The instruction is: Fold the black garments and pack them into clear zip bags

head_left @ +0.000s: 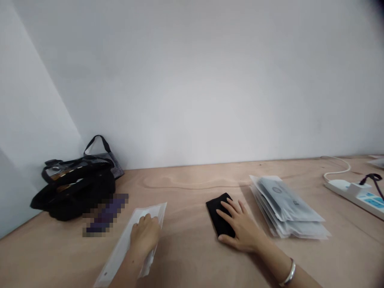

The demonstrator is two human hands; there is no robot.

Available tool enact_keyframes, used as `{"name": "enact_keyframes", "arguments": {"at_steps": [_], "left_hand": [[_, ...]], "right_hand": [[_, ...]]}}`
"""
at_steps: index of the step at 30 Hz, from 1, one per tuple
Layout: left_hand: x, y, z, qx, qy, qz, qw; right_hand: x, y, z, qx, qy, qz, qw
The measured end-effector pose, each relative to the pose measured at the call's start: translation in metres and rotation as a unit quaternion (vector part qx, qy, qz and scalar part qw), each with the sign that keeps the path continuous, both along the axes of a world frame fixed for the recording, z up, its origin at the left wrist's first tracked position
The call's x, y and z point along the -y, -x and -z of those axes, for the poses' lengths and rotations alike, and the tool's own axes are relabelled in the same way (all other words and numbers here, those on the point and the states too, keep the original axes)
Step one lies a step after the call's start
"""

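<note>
My left hand [146, 234] is closed, knuckles up, on a frosted plastic bag [124, 246] at the lower left of the wooden table. Its fingertips are hidden beneath the hand. Further right, my right hand [243, 228] lies flat with its fingers spread over a folded black cloth item [216, 210], the wrist wearing a silver bangle. Just to the right of that hand sits a stack of frosted plastic bags [288, 200] with dark contents; the top one has printing on it.
A black bag [81, 196] stands open at the left, with a striped bag [117, 164] behind it. Beside them lies a blurred-out purple item [106, 216]. A white power strip [369, 202] with a plug and cable is at the right edge. A wall [210, 80] rises behind the table [186, 240].
</note>
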State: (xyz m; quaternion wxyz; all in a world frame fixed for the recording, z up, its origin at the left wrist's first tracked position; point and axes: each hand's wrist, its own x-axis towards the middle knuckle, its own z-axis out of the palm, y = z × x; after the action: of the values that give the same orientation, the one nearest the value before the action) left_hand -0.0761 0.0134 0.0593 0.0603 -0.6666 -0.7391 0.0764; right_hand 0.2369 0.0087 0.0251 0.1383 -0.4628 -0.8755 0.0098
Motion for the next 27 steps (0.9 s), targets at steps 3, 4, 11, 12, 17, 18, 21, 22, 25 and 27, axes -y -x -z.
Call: {"name": "enact_keyframes", "arguments": {"at_steps": [3, 4, 11, 12, 17, 18, 21, 22, 25, 27], "left_hand": [[-0.001, -0.022, -0.012, 0.011, -0.052, 0.044, 0.998], [-0.002, -0.033, -0.014, 0.031, -0.061, 0.069, 0.995], [-0.023, -0.115, 0.016, 0.169, -0.079, 0.165, 0.968], [-0.025, -0.121, 0.023, 0.178, -0.081, 0.168, 0.966], [-0.029, -0.128, 0.046, 0.214, -0.101, 0.17, 0.956], [-0.028, -0.128, 0.049, 0.219, -0.106, 0.168, 0.955], [-0.028, -0.126, 0.053, 0.228, -0.118, 0.164, 0.953], [-0.028, -0.126, 0.055, 0.23, -0.121, 0.162, 0.952], [-0.028, -0.125, 0.057, 0.233, -0.129, 0.158, 0.951], [-0.029, -0.125, 0.059, 0.234, -0.132, 0.155, 0.951]], "right_hand": [[-0.002, -0.003, 0.006, -0.001, 0.068, -0.024, 0.997], [-0.003, -0.002, 0.008, -0.003, 0.082, -0.021, 0.996], [-0.004, 0.004, 0.022, -0.03, 0.073, 0.078, 0.994], [-0.003, 0.005, 0.021, -0.035, 0.064, 0.089, 0.993], [0.014, 0.019, 0.004, -0.089, -0.047, 0.09, 0.991], [0.018, 0.025, 0.001, -0.103, -0.062, 0.098, 0.988], [0.03, 0.045, 0.0, -0.112, -0.064, 0.129, 0.983], [0.032, 0.05, 0.001, -0.104, -0.057, 0.134, 0.984], [0.036, 0.06, 0.006, -0.076, -0.04, 0.15, 0.985], [0.037, 0.064, 0.009, -0.068, -0.037, 0.16, 0.984]]}}
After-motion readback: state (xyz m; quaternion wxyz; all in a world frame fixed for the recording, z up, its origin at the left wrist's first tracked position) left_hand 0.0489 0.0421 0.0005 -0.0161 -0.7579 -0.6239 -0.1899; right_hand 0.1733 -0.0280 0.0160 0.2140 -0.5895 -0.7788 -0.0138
